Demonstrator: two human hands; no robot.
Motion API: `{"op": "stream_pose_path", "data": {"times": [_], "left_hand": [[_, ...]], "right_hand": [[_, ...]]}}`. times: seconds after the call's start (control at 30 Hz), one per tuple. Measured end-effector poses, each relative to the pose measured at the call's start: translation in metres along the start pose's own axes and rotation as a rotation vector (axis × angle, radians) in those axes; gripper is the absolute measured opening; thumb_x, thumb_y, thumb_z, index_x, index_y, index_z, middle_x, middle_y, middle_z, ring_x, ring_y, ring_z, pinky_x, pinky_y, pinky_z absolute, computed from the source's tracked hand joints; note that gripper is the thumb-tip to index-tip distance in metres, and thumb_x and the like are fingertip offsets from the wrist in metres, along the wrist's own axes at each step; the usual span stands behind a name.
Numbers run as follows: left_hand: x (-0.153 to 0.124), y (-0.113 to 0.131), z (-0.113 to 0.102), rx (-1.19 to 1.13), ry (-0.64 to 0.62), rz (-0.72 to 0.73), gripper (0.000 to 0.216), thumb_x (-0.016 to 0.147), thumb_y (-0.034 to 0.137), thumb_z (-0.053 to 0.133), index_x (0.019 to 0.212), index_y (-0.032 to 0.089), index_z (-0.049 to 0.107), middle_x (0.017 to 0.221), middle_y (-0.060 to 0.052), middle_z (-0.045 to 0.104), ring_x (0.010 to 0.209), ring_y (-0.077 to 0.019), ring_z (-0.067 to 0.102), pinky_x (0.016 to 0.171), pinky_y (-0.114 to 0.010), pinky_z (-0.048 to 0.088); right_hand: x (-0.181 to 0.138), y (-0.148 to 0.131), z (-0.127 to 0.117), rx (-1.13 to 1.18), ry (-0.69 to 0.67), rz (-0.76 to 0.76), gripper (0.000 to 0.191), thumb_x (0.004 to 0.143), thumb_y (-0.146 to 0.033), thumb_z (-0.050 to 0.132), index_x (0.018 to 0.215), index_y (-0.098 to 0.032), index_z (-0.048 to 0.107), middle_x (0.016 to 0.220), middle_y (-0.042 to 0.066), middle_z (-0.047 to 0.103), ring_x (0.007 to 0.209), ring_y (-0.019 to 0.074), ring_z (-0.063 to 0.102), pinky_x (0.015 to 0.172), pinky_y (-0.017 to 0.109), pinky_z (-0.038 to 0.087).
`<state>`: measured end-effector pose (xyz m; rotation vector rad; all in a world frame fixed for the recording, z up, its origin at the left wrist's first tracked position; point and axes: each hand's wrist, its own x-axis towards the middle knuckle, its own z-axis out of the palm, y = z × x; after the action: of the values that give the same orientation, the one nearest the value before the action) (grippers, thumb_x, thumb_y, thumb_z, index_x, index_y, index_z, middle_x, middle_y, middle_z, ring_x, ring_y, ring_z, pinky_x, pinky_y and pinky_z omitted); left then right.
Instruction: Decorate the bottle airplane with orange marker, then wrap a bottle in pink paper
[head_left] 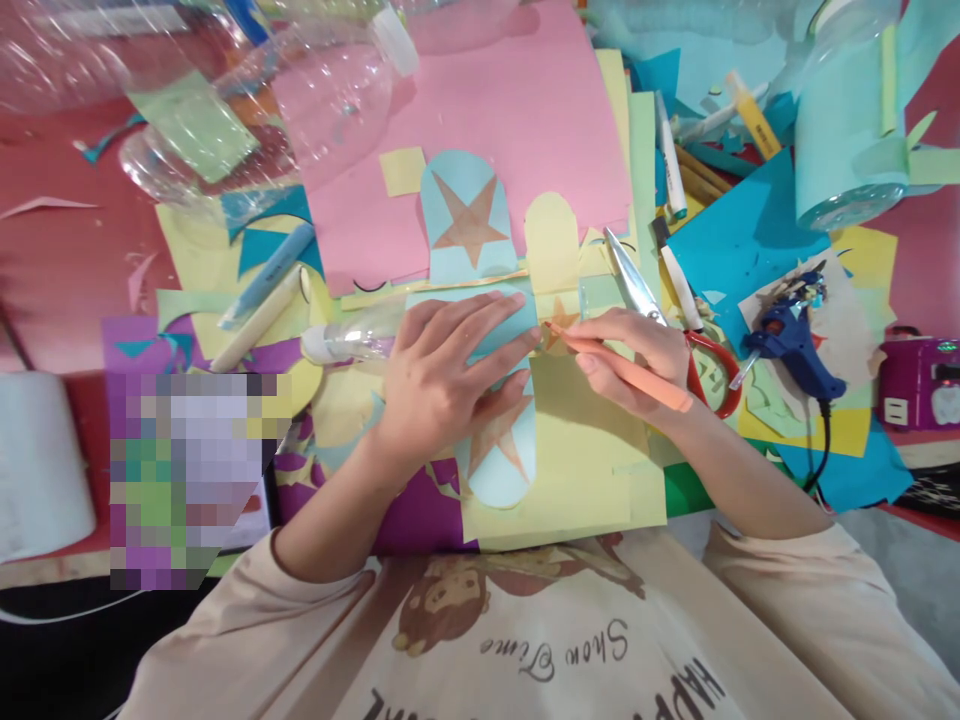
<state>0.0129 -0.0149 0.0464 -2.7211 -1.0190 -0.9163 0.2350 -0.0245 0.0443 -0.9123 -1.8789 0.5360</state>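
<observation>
My left hand (450,375) lies flat with fingers spread over light blue paper (501,488), a rounded strip with brown stars on it. My right hand (637,360) is closed round an orange marker (637,378). Its tip meets a small orange-brown star (556,325) on a pale yellow strip (551,235) with a rounded top. Another brown star (471,222) shows on the strip's far end. Beneath both strips are yellow sheets (592,480). Red-handled scissors (634,275) lie beside my right hand, partly hidden by it.
A blue glue gun (799,345) rests on scrap paper at the right, near a purple box (919,385). Clear plastic bottles (337,90) lie at the back left; a light blue jar (851,130) stands back right. Pink sheets (555,90), loose markers (671,165) and paper scraps surround the work.
</observation>
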Motion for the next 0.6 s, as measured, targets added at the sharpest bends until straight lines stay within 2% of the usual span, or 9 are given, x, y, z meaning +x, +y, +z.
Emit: {"op": "stream_pose_path", "data": {"times": [0.2, 0.3, 0.47, 0.6], "left_hand": [[0.0002, -0.0006, 0.0009, -0.035, 0.029, 0.015, 0.026, 0.086, 0.026, 0.061, 0.112, 0.022, 0.064, 0.117, -0.011, 0.071, 0.105, -0.0244, 0.067, 0.083, -0.039, 0.048], [-0.0013, -0.0010, 0.0021, -0.027, 0.025, 0.007, 0.027, 0.088, 0.029, 0.060, 0.114, 0.025, 0.062, 0.118, -0.008, 0.070, 0.107, -0.0226, 0.067, 0.085, -0.037, 0.047], [-0.0037, -0.0010, 0.0012, -0.058, -0.017, -0.019, 0.030, 0.088, 0.029, 0.060, 0.118, 0.027, 0.060, 0.123, -0.008, 0.068, 0.111, -0.0238, 0.065, 0.088, -0.039, 0.046], [-0.0038, -0.0009, 0.0002, -0.066, -0.035, -0.033, 0.032, 0.089, 0.029, 0.057, 0.121, 0.031, 0.059, 0.124, -0.006, 0.068, 0.111, -0.0234, 0.066, 0.088, -0.039, 0.047]], "right_hand": [[0.0008, -0.0021, -0.0003, -0.025, -0.033, 0.014, 0.014, 0.086, -0.019, 0.063, 0.099, -0.020, 0.066, 0.087, 0.003, 0.077, 0.071, 0.0110, 0.071, 0.067, 0.023, 0.058], [0.0011, -0.0033, -0.0009, -0.036, -0.045, 0.016, 0.014, 0.086, -0.018, 0.064, 0.100, -0.019, 0.066, 0.088, 0.003, 0.077, 0.072, 0.0107, 0.071, 0.068, 0.023, 0.058], [0.0005, -0.0044, -0.0027, -0.068, -0.012, 0.074, 0.010, 0.087, -0.019, 0.059, 0.093, -0.022, 0.066, 0.079, -0.001, 0.075, 0.066, 0.0110, 0.069, 0.061, 0.023, 0.057], [0.0003, -0.0031, -0.0028, -0.061, 0.001, 0.054, 0.010, 0.086, -0.017, 0.060, 0.093, -0.021, 0.066, 0.078, 0.000, 0.075, 0.066, 0.0108, 0.069, 0.062, 0.023, 0.057]]}}
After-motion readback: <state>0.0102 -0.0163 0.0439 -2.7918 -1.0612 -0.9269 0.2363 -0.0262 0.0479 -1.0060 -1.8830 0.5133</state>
